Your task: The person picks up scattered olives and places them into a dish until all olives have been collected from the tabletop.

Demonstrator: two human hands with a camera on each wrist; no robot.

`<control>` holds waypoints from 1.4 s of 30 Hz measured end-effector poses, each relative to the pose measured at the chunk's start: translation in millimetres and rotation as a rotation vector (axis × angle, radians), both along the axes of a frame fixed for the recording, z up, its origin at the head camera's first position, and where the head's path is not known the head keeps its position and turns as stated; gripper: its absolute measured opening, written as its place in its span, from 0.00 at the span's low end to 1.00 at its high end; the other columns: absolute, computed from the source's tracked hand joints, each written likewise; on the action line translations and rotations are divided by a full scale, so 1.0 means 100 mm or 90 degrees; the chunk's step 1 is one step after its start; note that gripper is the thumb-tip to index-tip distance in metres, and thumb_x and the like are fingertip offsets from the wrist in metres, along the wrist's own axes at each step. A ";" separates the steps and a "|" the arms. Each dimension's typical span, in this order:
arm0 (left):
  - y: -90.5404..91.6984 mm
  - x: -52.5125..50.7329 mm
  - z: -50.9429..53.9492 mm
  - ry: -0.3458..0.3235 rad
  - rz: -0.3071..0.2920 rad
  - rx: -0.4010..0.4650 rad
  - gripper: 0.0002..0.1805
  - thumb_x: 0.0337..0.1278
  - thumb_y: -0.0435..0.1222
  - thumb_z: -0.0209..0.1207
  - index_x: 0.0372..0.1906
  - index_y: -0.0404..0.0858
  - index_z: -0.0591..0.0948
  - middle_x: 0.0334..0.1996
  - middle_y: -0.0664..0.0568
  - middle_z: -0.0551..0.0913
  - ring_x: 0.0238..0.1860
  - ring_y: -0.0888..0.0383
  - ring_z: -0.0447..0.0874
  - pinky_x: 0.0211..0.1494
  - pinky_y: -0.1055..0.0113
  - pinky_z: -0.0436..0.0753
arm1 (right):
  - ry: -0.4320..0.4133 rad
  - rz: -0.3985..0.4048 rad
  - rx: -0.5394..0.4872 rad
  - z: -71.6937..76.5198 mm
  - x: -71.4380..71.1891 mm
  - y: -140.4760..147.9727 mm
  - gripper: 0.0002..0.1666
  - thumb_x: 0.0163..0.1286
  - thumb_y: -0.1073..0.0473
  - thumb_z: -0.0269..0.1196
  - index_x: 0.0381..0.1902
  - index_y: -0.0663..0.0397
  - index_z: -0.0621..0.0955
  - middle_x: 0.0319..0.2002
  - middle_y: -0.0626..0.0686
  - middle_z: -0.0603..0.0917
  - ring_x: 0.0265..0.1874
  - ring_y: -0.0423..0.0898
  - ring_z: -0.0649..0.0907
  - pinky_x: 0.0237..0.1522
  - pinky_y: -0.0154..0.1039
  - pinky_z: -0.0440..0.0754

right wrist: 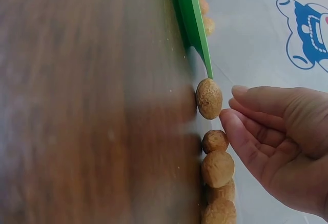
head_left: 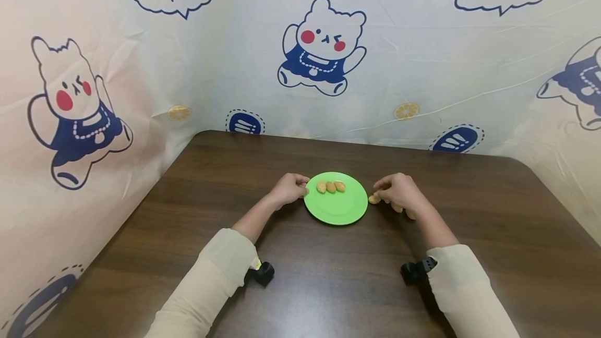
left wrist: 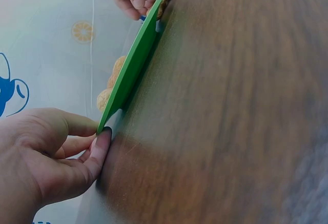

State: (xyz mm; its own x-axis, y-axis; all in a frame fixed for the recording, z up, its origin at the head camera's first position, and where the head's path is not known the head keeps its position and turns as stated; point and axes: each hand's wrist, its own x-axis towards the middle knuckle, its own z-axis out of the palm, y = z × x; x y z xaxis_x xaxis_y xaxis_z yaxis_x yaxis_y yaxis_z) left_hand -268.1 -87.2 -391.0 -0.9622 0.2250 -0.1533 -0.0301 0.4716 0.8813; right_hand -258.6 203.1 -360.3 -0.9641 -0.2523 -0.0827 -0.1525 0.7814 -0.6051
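A round green plate (head_left: 335,210) lies on the table, three brown walnut-like nuts (head_left: 331,187) in a row on its far half. My left hand (head_left: 289,190) pinches the plate's left rim; in the left wrist view the fingers and thumb (left wrist: 102,144) grip the edge from both sides. Just right of the plate is another nut (right wrist: 209,99), beside the rim. My right hand (right wrist: 287,137) hovers at it, thumb and fingertips slightly parted; whether a fingertip touches it, I cannot tell. Several more nuts (right wrist: 218,169) lie in a line under the right hand (head_left: 399,190), partly hidden in the head view.
The dark wooden table (head_left: 324,286) reaches back to a patterned cloth (head_left: 399,56) hanging behind and at both sides. A black wrist camera (head_left: 264,274) sits by the left sleeve, another (head_left: 413,272) by the right sleeve.
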 end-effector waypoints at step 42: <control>-0.01 -0.01 -0.02 0.005 -0.009 0.008 0.22 0.59 0.26 0.54 0.59 0.26 0.71 0.44 0.43 0.78 0.41 0.57 0.74 0.38 0.70 0.78 | -0.002 0.039 0.041 -0.05 0.00 -0.01 0.10 0.60 0.57 0.66 0.35 0.58 0.85 0.28 0.49 0.83 0.19 0.43 0.73 0.25 0.37 0.73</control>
State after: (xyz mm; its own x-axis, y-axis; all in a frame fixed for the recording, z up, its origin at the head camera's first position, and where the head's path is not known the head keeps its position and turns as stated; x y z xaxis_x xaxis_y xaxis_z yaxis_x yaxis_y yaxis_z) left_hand -268.7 -87.8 -392.8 -0.9600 0.2411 -0.1424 -0.0157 0.4614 0.8871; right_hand -258.8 202.1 -365.7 -0.9469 -0.3044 -0.1033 -0.1994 0.8084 -0.5538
